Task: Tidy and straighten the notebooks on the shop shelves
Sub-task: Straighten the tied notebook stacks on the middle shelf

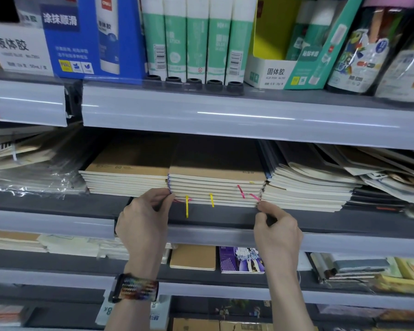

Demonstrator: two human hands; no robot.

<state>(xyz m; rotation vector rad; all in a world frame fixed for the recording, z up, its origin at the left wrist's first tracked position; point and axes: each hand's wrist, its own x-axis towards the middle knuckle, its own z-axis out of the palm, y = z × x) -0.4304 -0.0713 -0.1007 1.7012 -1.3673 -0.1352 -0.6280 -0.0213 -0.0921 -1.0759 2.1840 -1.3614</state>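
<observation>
both hands pinch the middle notebook stack (216,187) on the shelf (225,217); left hand (142,219) at its left corner; right hand (276,226) at its right, fingers curled

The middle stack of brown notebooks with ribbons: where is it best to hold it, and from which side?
Best hold the middle stack at its two front bottom corners, from the front, where the left hand and right hand pinch it. It lies flat, the left stack and right stack sit close beside it, and the upper shelf covers its top.

I see the centre stack (215,187) on the shelf (58,201) between the left stack (127,180) and right stack (306,192), glue sticks (196,39) above.
</observation>
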